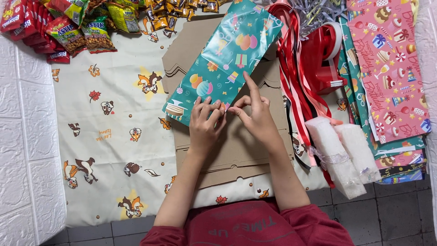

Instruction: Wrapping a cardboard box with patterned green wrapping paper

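A long box wrapped in teal gift paper with balloons and cakes (227, 50) lies slanted on a stack of brown cardboard sheets (236, 146). My left hand (205, 123) pinches the paper at the box's near end, fingers curled on the edge. Touching it from the right, my right hand (255, 114) presses the same end, its forefinger stretched up along the paper. Whether a small piece of tape sits between the fingertips cannot be told.
A red tape dispenser (323, 57) and red ribbons (296, 77) lie to the right. Pink and teal gift paper sheets (391, 68) are stacked at far right, two white foam blocks (341, 155) near them. Snack packets (68, 27) sit top left on a squirrel-print cloth (104, 136).
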